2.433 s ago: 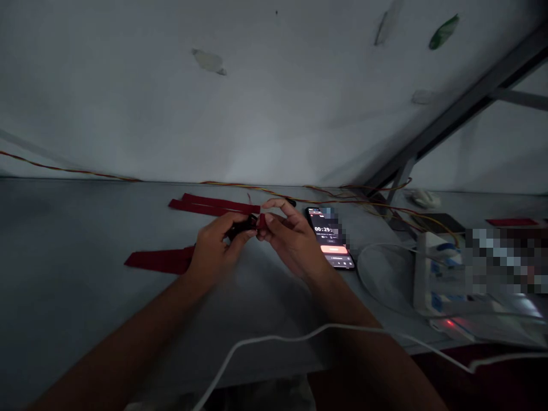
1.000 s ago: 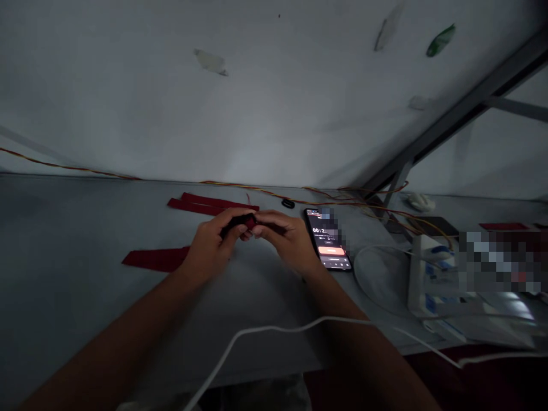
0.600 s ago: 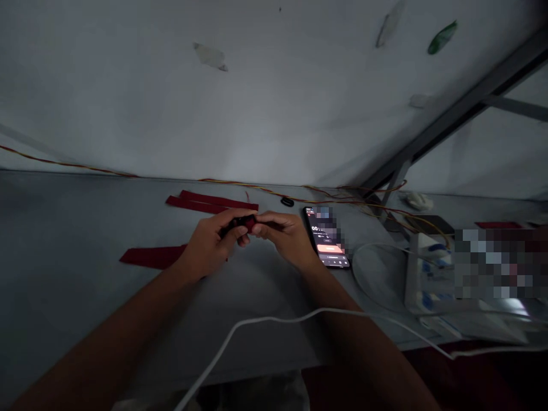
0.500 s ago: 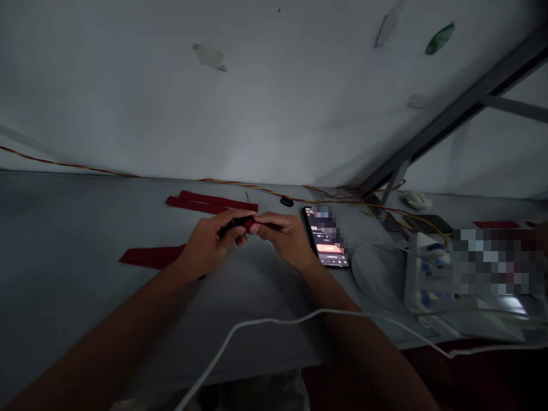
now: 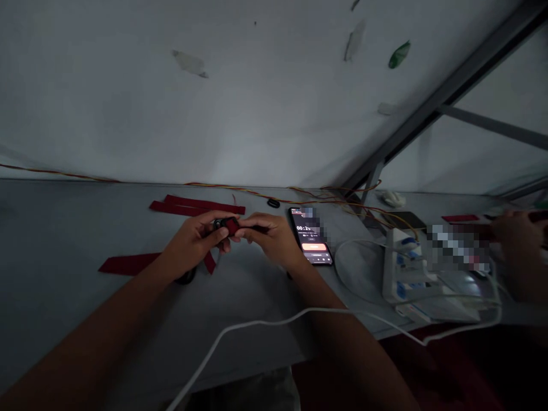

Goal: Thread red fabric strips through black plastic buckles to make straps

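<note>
My left hand [image 5: 194, 242] is closed, pinching a small black piece that looks like a buckle [image 5: 218, 223]. Red strap [image 5: 232, 226] wraps over that piece. From the other side, the fingertips of my right hand [image 5: 268, 234] close on the red strap's edge; the exact grip is partly hidden. Below my left wrist lies another red strip [image 5: 128, 264], partly covered by the forearm, with a dark object [image 5: 186, 277] beside it. Flat red strips [image 5: 197, 206] rest just behind my hands, and a black oval ring [image 5: 273, 203] lies to their right.
A phone [image 5: 311, 237] with a lit timer lies right of my right hand. A white cable [image 5: 265, 323] crosses in front of my forearms. Further right are a white power strip [image 5: 396, 268] and another person's hand [image 5: 516, 228]. Twisted wires [image 5: 231, 185] run along the wall.
The view has shifted to the right. My hands have turned the piece so more of its red strap and black part shows. Another person's hand has come into view at far right.
</note>
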Motion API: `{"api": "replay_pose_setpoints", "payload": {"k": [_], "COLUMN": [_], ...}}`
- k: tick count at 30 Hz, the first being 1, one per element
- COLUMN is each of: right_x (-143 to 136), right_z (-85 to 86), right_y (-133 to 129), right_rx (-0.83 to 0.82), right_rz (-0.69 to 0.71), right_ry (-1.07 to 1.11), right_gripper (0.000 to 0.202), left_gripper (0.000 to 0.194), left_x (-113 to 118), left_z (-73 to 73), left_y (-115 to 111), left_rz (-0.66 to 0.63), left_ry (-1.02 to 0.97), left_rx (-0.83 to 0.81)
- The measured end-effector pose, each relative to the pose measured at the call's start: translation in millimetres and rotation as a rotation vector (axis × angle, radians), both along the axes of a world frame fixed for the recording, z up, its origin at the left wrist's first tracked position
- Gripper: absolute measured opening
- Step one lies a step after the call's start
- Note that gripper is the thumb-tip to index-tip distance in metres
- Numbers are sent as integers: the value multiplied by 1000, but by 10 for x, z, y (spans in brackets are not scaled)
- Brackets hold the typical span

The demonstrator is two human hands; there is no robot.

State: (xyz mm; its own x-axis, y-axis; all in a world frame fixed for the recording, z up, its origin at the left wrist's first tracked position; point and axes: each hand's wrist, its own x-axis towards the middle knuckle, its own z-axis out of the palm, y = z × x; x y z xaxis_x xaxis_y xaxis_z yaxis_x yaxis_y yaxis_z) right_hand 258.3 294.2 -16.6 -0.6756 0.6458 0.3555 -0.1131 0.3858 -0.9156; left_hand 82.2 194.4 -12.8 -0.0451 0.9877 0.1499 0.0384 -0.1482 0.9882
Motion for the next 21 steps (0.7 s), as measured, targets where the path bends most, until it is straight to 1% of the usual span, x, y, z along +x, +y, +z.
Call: {"api": "replay_pose_setpoints", "payload": {"k": [2,4,7,10,13,15,17,18,21], "right_x": [18,38,65,79,77,74,72,73,79], "right_z": [2,-3,-17,-16,7,24,32,33,30], "right_y": [16,37,64,61,31,10,-7,-15,-44], "right_rx": [119,195,180,133,156,189,266,333,611], "right_rz": [-18,-23,11,32,30,23,-13,-49,-155], "right_ry": [-24,-46,-101,-147,-155,-158,-173,-185,-225], "right_gripper": [13,12,16,18,16,14,14,14,16], "left_gripper": [33,28,25,29,35,37,40,41,44], "left_x": [-13,-17,-17,-22,-22,-12,5,11,8], "left_z": [10,21,20,-8,-35,-35,-18,-5,37], "left_y": [-4,-6,-6,-10,-12,-8,-1,2,3], "left_rz": [-30,-63,-101,-109,-96,-66,-25,-6,15], "left_ry": [5,19,52,18,-60,-73,-53,-35,36], "left_rx": [-16,-26,-54,-97,-113,-108,-99,-96,-103]}}
